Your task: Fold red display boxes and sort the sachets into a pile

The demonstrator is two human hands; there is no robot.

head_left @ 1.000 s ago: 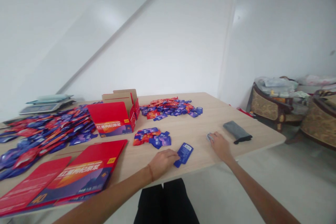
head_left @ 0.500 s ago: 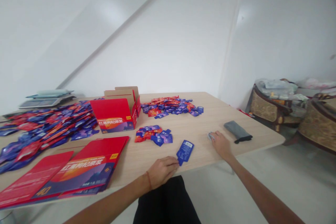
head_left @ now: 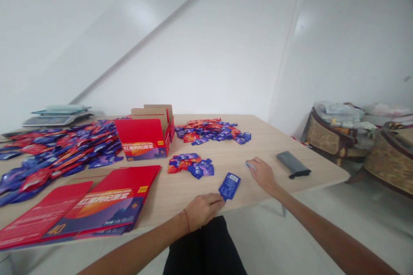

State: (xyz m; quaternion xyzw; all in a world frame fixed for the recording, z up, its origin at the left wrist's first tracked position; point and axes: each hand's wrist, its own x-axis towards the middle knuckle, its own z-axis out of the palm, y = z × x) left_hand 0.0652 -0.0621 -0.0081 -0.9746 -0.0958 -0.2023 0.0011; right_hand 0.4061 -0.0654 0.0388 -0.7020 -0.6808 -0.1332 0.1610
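Note:
A dark blue sachet with a white barcode label lies flat near the table's front edge. My left hand is closed at its narrow near end, fingertips pressed together there. To the right, my right hand is closed around a small whitish-grey thing, mostly hidden by the fingers. It rests just above or on the tabletop, apart from the sachet. Beyond the sachet lies a small group of red and blue sachets.
A larger sachet pile lies farther back; another spreads leftward. Open red cartons stand between. Flattened cartons lie at front left. A scale sits behind, a grey pouch at right. Loaded armchairs stand beyond.
My right hand has moved left toward the blue sachet, still with the small pale thing. My left hand stays at the sachet's narrow end. The view has shifted slightly.

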